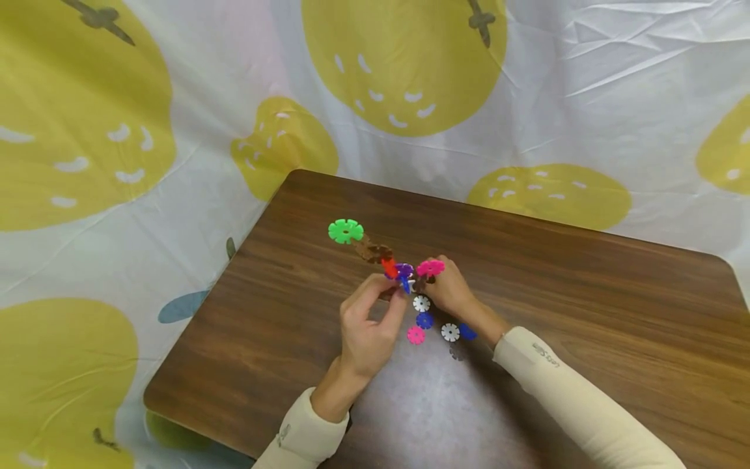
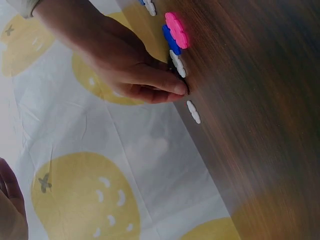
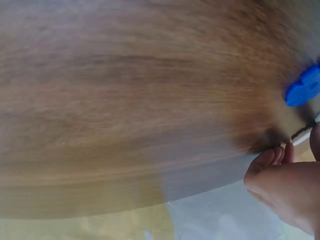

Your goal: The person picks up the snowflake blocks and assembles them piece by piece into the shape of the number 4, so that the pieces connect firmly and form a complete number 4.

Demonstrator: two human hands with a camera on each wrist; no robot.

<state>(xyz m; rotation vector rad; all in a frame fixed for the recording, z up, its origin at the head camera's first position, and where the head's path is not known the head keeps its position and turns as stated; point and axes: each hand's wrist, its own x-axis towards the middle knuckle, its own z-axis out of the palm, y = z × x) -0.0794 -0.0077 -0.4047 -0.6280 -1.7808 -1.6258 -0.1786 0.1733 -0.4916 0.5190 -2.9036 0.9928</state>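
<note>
A chain of interlocking notched plastic discs slants across the middle of the head view. It runs from a green disc (image 1: 346, 231) through brown discs (image 1: 372, 251), a red disc (image 1: 389, 267) and a purple disc (image 1: 403, 271) to a blue disc (image 1: 405, 285). My left hand (image 1: 369, 322) pinches the chain near the blue disc with thumb and index finger. Close by, my right hand (image 1: 450, 286) is at a pink disc (image 1: 430, 268) and a dark brown disc (image 1: 423, 283). In the left wrist view its thumb and finger pinch a thin dark disc (image 2: 187, 91).
Loose discs lie on the brown wooden table (image 1: 586, 293) nearer the body: a white disc (image 1: 421, 303), a blue one (image 1: 424, 320), a pink one (image 1: 416, 335), and another white disc (image 1: 450, 332) beside a blue disc (image 1: 467, 331). Fruit-patterned cloth (image 1: 410, 156) hangs behind.
</note>
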